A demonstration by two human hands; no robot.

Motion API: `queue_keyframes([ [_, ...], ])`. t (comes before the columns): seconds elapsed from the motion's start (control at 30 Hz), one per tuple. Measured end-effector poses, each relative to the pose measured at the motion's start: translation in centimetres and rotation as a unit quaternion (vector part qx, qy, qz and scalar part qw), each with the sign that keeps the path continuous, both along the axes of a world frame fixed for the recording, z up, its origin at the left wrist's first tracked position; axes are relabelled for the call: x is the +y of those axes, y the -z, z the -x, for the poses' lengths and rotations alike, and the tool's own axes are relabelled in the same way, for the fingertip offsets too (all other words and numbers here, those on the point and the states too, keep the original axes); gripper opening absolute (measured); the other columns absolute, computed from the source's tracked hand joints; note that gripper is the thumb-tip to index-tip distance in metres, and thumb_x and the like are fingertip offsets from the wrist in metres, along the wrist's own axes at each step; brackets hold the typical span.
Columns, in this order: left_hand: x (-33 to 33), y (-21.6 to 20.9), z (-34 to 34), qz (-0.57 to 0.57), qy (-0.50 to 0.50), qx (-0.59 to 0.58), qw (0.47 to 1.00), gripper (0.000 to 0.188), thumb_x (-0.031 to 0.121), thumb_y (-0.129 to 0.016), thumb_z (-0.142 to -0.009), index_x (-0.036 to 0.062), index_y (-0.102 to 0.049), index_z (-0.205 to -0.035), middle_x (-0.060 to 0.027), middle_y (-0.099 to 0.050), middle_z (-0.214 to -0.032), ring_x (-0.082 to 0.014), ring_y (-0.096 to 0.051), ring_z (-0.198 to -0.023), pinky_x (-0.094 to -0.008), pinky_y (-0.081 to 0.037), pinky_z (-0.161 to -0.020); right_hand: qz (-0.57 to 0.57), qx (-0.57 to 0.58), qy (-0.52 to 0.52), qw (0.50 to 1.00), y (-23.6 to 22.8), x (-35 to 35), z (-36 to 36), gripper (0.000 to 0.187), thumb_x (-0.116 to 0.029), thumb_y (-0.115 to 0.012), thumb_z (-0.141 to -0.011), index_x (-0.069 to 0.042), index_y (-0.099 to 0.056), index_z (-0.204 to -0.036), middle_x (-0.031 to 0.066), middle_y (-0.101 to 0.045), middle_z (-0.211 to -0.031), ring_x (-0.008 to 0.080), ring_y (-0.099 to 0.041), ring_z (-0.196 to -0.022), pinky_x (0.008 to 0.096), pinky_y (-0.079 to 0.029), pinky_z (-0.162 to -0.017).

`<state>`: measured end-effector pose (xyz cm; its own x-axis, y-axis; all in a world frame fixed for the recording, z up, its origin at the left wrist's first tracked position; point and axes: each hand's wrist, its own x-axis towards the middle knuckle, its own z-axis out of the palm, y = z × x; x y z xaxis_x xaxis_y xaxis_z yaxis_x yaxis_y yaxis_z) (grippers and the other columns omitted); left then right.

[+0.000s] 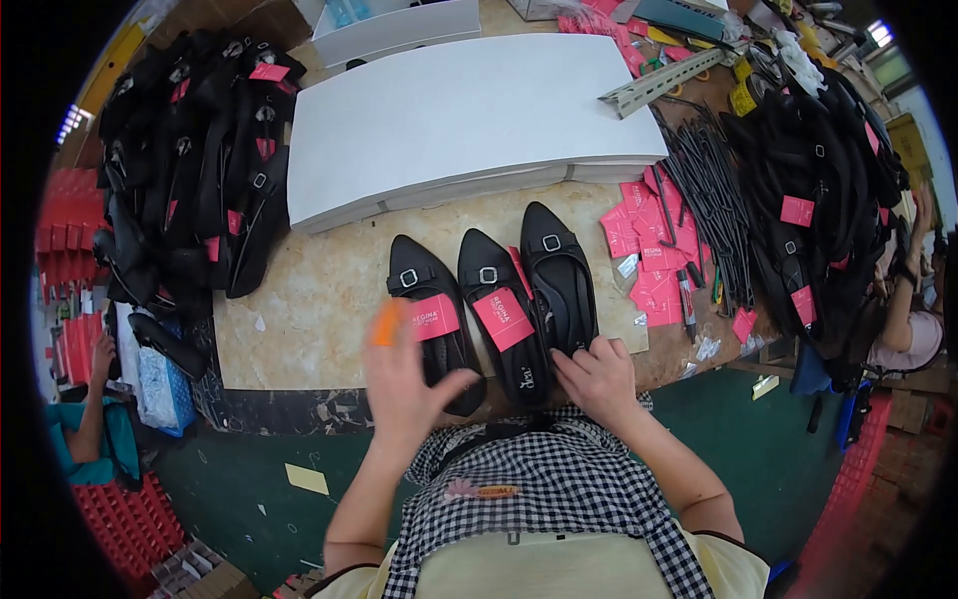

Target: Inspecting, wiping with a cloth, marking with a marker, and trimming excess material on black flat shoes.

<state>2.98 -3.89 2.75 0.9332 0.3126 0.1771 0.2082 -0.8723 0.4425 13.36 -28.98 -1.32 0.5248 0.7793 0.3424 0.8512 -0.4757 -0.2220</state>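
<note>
Three black pointed flat shoes with square buckles stand side by side before me, toes pointing away. Pink tags lie on the left shoe (461,364) and the middle shoe (526,371); another pink tag stands edge-on between the middle and right shoes. My left hand (399,384), smeared by motion and with an orange cover on one finger, is beside the left shoe, its thumb spread away from the fingers and nothing visible in it. At the heel of the right shoe (559,275), my right hand (599,379) pinches the rim between thumb and fingers.
Behind the shoes lies a stack of white sheets (459,110). Piles of black shoes (195,150) flank it left and right (818,190). Pink tags (649,245), thin black sticks (714,200) and a metal angle bar (669,82) lie at right. Other people work at both sides.
</note>
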Motion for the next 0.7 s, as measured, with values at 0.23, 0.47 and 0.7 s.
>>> queue_keyframes([
  [0.23, -4.1, 2.1, -2.7, 0.022, 0.365, 0.102, 0.925, 0.026, 0.034, -0.072, -0.078, 0.0078, -0.067, -0.077, -0.0063, -0.063, -0.083, -0.0242, -0.062, -0.090, -0.0391, -0.050, -0.084, 0.048, 0.131, -0.008, 0.990, -3.6, -0.5, -1.0, 0.029, -0.024, -0.076, -0.075, -0.008, -0.073, -0.099, 0.0014, -0.054, -0.070, 0.0208, -0.051, -0.076, 0.0347, -0.045, -0.068],
  [0.47, 6.8, -0.9, -23.5, -0.313, 0.099, -0.162, 0.931, 0.049, 0.043, -0.052, -0.094, 0.0277, -0.050, -0.141, -0.0189, -0.045, -0.142, -0.0354, -0.040, -0.135, -0.0628, -0.023, -0.112, -0.094, 0.204, 0.086, 0.971, -4.8, -0.5, -2.5, 0.025, -0.008, -0.072, -0.082, -0.002, -0.070, -0.107, 0.0098, -0.066, -0.091, 0.0272, -0.061, -0.079, 0.0362, -0.049, -0.071],
  [0.7, 9.1, 3.7, -25.6, -0.106, 0.024, -0.080, 0.991, 0.037, 0.034, -0.056, -0.093, 0.0168, -0.061, -0.125, -0.0189, -0.055, -0.123, -0.0359, -0.052, -0.117, -0.0547, -0.040, -0.096, -0.138, 0.334, 0.185, 0.914, -4.2, -1.3, -1.5, 0.048, -0.005, -0.069, -0.086, -0.005, -0.057, -0.132, 0.0135, -0.064, -0.117, 0.0232, -0.064, -0.102, 0.0347, -0.053, -0.083],
])
